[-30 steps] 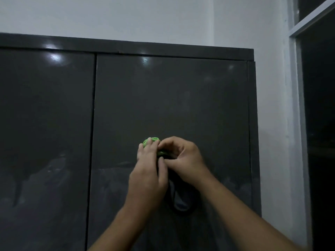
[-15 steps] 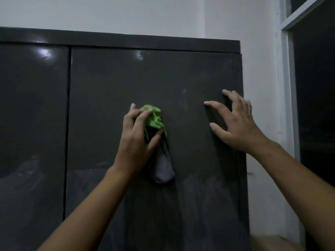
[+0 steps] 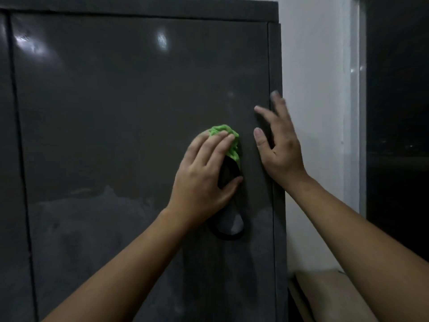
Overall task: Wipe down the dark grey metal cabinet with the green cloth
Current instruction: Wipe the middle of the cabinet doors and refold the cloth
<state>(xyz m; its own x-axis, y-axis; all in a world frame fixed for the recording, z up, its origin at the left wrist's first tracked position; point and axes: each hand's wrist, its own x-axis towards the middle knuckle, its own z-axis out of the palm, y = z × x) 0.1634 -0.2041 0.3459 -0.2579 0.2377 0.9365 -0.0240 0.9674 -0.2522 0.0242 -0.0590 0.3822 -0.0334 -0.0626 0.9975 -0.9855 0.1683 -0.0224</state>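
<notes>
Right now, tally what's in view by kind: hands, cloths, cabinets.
Cabinets: 1, dark grey metal cabinet
Cloths: 1, crumpled green cloth
Hands: 2, left hand gripping that cloth, right hand flat on the cabinet's right edge
Total: 4

Cabinet (image 3: 139,9) fills L + centre; wall (image 3: 311,112) to its R, window frame (image 3: 354,135) further R. L hand (image 3: 204,177) presses cloth (image 3: 228,133) onto R door (image 3: 116,101), nr door's R edge; cloth pokes out above fingertips. R hand (image 3: 278,149) just R of cloth, flat on door edge.
</notes>
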